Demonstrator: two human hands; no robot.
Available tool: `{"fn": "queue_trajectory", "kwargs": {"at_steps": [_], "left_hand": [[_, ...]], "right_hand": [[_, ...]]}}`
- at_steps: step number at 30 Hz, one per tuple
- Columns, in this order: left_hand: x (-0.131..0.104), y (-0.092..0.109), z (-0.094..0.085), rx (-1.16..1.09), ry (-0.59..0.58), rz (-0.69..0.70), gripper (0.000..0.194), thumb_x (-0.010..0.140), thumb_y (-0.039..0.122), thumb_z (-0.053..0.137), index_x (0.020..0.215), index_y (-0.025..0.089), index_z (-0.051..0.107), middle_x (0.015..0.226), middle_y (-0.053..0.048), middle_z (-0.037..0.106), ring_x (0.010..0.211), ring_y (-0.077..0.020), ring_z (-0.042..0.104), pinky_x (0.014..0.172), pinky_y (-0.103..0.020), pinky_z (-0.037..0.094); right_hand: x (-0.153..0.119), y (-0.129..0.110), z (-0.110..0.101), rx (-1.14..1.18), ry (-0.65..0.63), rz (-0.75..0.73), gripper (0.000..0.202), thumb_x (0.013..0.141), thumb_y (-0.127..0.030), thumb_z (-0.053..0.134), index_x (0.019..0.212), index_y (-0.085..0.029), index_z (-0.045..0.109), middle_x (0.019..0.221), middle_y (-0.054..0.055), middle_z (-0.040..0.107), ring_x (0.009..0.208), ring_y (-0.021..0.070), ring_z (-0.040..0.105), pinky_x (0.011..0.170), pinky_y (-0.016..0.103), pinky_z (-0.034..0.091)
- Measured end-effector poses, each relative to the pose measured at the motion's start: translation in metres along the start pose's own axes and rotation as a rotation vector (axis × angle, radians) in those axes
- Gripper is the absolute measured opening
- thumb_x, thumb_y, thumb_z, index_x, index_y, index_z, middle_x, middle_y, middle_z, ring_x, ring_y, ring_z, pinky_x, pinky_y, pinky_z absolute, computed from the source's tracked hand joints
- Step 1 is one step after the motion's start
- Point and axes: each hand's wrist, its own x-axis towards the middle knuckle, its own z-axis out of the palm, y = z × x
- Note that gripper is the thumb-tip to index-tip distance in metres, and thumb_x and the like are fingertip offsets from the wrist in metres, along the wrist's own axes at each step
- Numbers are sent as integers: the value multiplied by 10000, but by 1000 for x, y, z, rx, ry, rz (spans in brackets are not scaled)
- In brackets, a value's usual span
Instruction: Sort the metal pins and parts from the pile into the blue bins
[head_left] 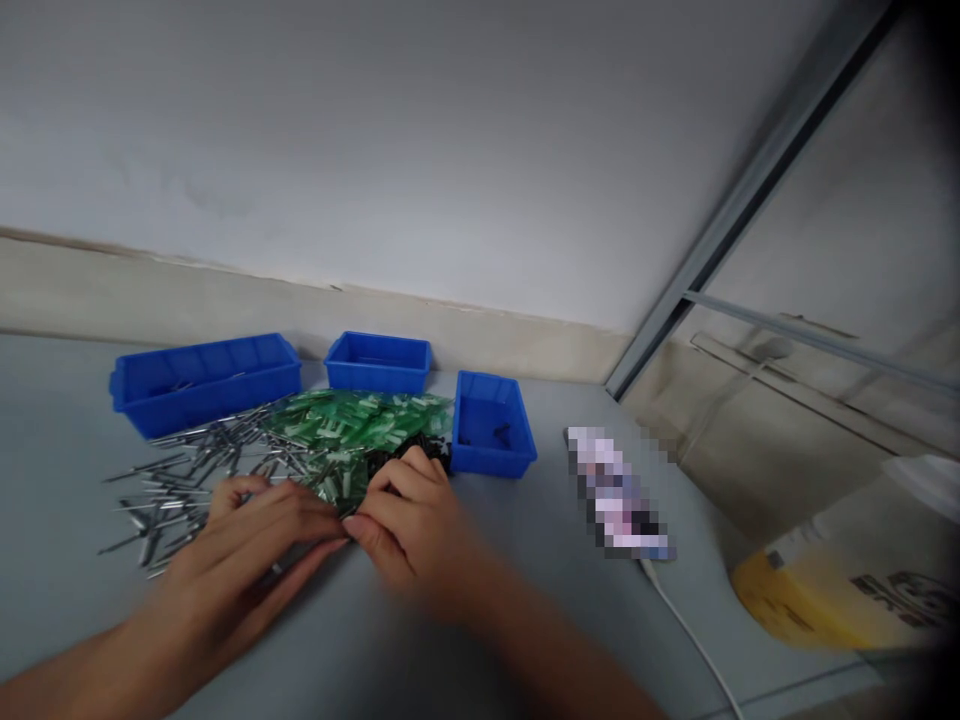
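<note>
My left hand (259,540) and my right hand (409,515) meet at the front of the piles, fingertips nearly touching. The left fingers are bent together around a part that is mostly hidden; a small shiny bit shows under them. My right thumb and fingers are pinched at the same spot, on something too small to make out. Metal rods (161,500) lie scattered beside and behind the left hand. Behind both hands is a heap of green plastic pieces (352,420). Small black parts (386,458) are piled just behind the right hand.
Along the wall stand a long blue bin (210,385), a smaller blue bin (379,362) and a third blue bin (491,425) with a few black parts. To the right are a blurred-out phone (619,495) with a white cable (694,640) and a container with yellow contents (847,570).
</note>
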Motion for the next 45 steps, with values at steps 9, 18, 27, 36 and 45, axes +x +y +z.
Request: {"fn": "queue_trajectory", "kwargs": {"at_steps": [9,18,27,36,45], "left_hand": [[1,5,3,-33,-40,-172,174,893,309,417,1035,238,488,955,-12,581,859,-178,504,793,-338,254],[-1,1,1,-41,-23,-96,196,879,155,359,973,234,512,956,-24,547,885,-165,470,783,-333,260],[3,8,0,-39,3,-170,180,889,242,369,1003,263,508,977,-17,542,913,-175,476,784,-341,269],[1,4,-1,-45,-5,-129,195,880,164,352,963,248,507,974,-13,520,912,-158,465,785,-322,269],[-1,-1,0,15,-29,-82,196,869,164,379,1010,229,498,981,-27,525,920,-167,466,780,-318,270]], "right_hand": [[0,1,-2,142,75,18,77,843,-186,560,776,-149,570,812,28,535,860,174,433,774,297,370],[-3,4,2,211,117,31,81,854,-251,575,831,-174,560,847,15,539,884,170,440,828,308,345],[-3,4,1,215,104,7,163,898,-245,485,770,-167,548,807,21,512,829,153,436,836,294,354],[-4,4,-1,246,138,43,105,879,-261,507,840,-184,566,839,15,527,874,163,454,822,299,352],[-3,2,-2,250,165,32,159,891,-251,480,778,-172,560,806,13,514,830,149,458,815,282,354]]}}
